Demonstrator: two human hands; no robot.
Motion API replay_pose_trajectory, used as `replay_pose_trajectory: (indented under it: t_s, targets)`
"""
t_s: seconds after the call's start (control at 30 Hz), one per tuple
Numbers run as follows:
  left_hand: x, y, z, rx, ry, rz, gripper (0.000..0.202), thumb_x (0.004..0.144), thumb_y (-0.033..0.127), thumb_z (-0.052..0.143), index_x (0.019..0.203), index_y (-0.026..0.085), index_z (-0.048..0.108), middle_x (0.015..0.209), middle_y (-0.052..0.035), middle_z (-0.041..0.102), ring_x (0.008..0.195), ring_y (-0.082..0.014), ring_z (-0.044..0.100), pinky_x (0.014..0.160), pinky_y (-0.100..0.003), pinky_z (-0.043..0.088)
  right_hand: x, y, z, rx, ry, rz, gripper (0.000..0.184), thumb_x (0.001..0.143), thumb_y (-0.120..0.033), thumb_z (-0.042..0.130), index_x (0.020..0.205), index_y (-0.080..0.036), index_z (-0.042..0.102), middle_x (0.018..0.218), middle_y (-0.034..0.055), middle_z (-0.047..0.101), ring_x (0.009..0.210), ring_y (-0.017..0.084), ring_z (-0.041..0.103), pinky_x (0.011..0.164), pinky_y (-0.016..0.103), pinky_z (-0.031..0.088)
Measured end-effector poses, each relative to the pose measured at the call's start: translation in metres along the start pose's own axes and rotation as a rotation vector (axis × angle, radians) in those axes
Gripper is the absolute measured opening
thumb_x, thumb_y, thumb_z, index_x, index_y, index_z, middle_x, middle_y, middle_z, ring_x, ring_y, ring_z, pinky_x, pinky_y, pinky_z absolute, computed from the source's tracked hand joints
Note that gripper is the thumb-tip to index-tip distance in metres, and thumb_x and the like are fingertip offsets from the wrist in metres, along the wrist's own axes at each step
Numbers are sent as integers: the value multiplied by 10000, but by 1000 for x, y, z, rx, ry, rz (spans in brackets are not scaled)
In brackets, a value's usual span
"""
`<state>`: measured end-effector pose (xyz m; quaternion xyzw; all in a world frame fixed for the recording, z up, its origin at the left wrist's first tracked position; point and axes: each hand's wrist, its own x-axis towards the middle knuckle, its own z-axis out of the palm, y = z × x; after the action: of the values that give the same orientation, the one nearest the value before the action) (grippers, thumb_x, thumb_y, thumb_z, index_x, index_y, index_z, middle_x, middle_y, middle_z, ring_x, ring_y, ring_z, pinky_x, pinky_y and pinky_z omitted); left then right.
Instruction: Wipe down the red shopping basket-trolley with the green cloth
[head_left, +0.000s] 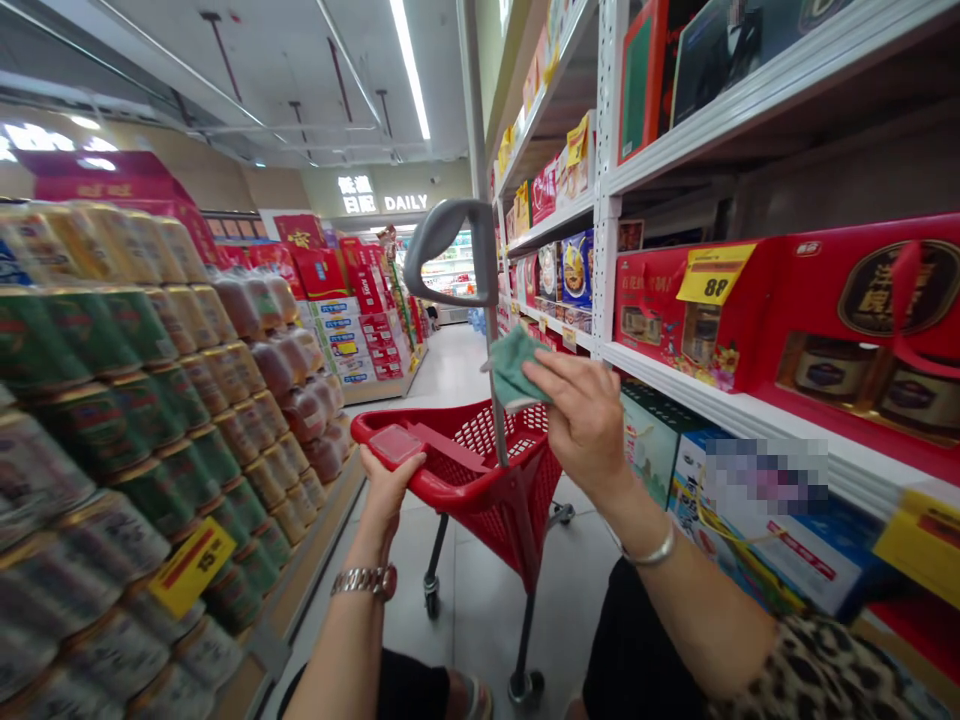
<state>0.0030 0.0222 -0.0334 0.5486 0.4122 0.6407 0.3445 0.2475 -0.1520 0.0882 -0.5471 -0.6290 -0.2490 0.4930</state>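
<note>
My right hand [577, 420] is raised and pinches a folded green cloth [514, 368] between thumb and fingers, close to the metal pole [480, 300] of a red shopping cart. My left hand [390, 478] lies lower, curled over the rim of the cart's red mesh basket [480, 480]. A grey curved handle [450, 245] tops the pole, above and ahead of both hands. A silver bracelet [651, 548] circles my right wrist, and a metal watch [366, 582] circles my left.
White shelves [611, 200] with red boxed gift sets [855, 330] stand close on the right. Stacked cans [135, 400] and yellow price tags fill the left side. A tiled aisle floor [450, 370] runs ahead between displays, and the cart's wheels stand on it.
</note>
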Motion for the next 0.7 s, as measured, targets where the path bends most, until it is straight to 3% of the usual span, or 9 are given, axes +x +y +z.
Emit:
replay_pose_trajectory:
  t_s: [0.13, 0.23, 0.43, 0.7]
  targets:
    - [0, 13, -3, -115, -52, -124, 910, 662, 286, 832, 1452, 177, 394, 1290, -139, 626, 1083, -237, 679, 1047, -456, 566, 40, -3, 18, -5, -35, -122, 618, 971, -51, 497, 1461, -415, 591, 1512, -20, 569, 1412, 290, 448, 1130, 498, 352]
    - [2, 15, -6, -151, -74, -147, 928, 640, 280, 832, 1460, 202, 404, 1279, -121, 639, 1095, -243, 686, 1058, -446, 561, 39, 0, 43, 15, 6, -206, 587, 993, -79, 510, 1487, -391, 567, 1506, -12, 571, 1399, 265, 461, 1116, 473, 390]
    - [8, 15, -6, -248, -121, -190, 899, 595, 269, 869, 1395, 252, 459, 1216, -86, 676, 1076, -246, 696, 977, -385, 597, -15, 6, 75, 88, 185, -302, 388, 1024, -148, 541, 1332, -316, 707, 1359, 52, 685, 1268, 239, 557, 1062, 424, 453]
    - [26, 12, -5, -207, -198, -289, 834, 541, 275, 897, 1274, 278, 499, 1102, -30, 690, 928, -189, 688, 826, -310, 581, -85, 3, 90, 156, 104, -225, 366, 1019, -101, 512, 1214, -293, 755, 1254, 44, 745, 1222, 221, 576, 980, 400, 454]
